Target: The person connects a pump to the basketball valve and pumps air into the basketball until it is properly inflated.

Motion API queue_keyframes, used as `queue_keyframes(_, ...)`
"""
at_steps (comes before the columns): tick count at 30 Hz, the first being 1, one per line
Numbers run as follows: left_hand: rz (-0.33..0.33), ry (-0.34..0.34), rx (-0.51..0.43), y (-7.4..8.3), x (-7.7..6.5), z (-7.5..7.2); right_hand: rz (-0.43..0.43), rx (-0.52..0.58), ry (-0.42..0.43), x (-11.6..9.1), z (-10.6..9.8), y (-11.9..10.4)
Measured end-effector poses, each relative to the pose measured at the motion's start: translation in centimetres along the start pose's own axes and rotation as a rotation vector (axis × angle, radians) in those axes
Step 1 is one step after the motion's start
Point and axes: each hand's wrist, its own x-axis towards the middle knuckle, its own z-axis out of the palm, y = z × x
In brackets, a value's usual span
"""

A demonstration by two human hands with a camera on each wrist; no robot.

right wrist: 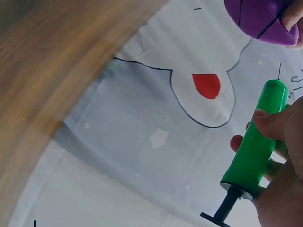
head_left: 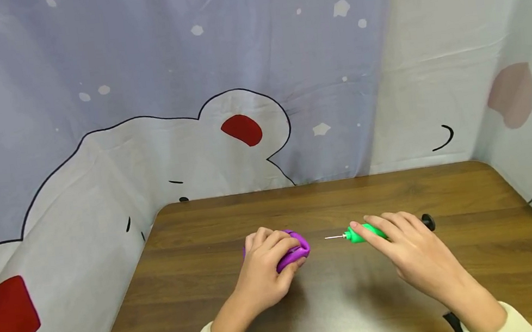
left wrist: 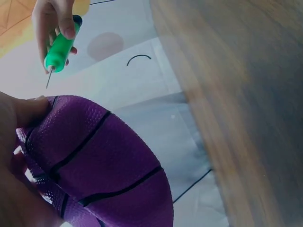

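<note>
Right wrist view bares the plunger rod (right wrist: pixel 228 204) head view hides; right hand (head_left: pixel 411 242) clasps green pump (right wrist: pixel 249 153), left hand (head_left: pixel 265 267) purple ball (left wrist: pixel 106 158).

In the left hand (head_left: pixel 264 267), a dented purple ball (left wrist: pixel 113 161) is crossed with black; in the right hand (head_left: pixel 416 250), a green cylindrical pump (right wrist: pixel 251 146) has a black handle (head_left: pixel 428 222). Below them, a brown wood-grained tabletop (head_left: pixel 204 225); beyond, blue-grey and white star-patterned cloth (head_left: pixel 134 49).

You have a small gap between the dented purple basketball (left wrist: pixel 102 156) in your left hand (head_left: pixel 264 267) and the needle (head_left: pixel 335 237) of the green hand pump (right wrist: pixel 253 142) in your right hand (head_left: pixel 415 247). Past both hands you can cross the wooden table (head_left: pixel 310 205) until the printed curtain (head_left: pixel 160 63) blocks you at the far edge
</note>
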Motion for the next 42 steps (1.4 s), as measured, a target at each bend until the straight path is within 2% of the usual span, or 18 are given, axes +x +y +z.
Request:
queue_keyframes(3,0.021,0.033,-0.056,0.1,0.1,-0.3,-0.011,-0.019,0.023,0.5,-0.5,-0.3)
queue_keyframes(7,0.035,0.081,-0.214,0.4,0.4,-0.6,-0.027,-0.049,0.054,1.0,-1.0,-0.7)
queue_keyframes(10,0.075,0.136,-0.326,0.5,0.7,-0.7,-0.04,-0.056,0.079,1.4,-1.4,-0.9)
queue_keyframes(16,0.212,0.245,-0.385,0.7,1.1,-0.8,-0.071,-0.047,0.14,2.2,-2.2,-1.6)
queue_keyframes(21,0.254,0.288,-0.424,0.8,1.3,-0.9,-0.086,-0.042,0.175,2.7,-2.6,-1.9)
queue_keyframes(25,0.253,0.259,-0.403,1.1,1.4,-1.0,-0.098,-0.027,0.194,2.9,-2.7,-2.2)
queue_keyframes(31,0.181,0.12,-0.357,1.4,1.3,-1.5,-0.105,-0.018,0.21,3.2,-2.9,-2.4)
queue_keyframes(34,0.166,0.075,-0.344,1.5,1.2,-1.6,-0.11,-0.016,0.215,3.3,-3.0,-2.5)
queue_keyframes(38,0.18,0.071,-0.314,1.5,1.1,-1.5,-0.12,-0.016,0.215,3.3,-3.0,-2.5)
queue_keyframes(42,0.215,0.11,-0.303,1.3,1.1,-1.2,-0.137,-0.018,0.221,3.5,-3.1,-2.6)
